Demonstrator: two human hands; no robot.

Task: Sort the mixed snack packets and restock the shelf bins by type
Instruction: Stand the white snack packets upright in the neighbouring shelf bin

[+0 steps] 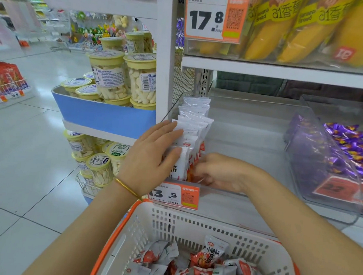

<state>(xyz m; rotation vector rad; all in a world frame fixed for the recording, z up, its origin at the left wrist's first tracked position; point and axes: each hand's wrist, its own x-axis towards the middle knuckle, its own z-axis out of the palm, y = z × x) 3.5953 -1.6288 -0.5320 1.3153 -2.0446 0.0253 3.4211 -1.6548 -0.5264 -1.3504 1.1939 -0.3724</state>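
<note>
Snack packets stand on edge in a tight row along the left wall of the clear bin at the middle of the view. A jumbled heap of the same kind lies in the basket at 6 o'clock.

The step in hand looks like restocking this bin. At 9 o'clock of the row, the left hand lies flat with its fingers straight, pressing the row upright. At 4 o'clock of the row, the right hand curls its fingers on a flame-printed packet at the row's front, apparently tucking it in, though the fingertips are blurred.

The next move probably calls for seating that packet square, then reaching down for another matching one while the left hand braces the stack.

The packets are thin, slick, crinkly foil pillows, white with red print, and likely to slump if unsupported. The bin is rigid, glossy plastic, and the basket is a perforated white lattice with an orange rim. At 3 o'clock, purple sweets in shiny twisted wrappers fill a neighbouring bin.
</note>
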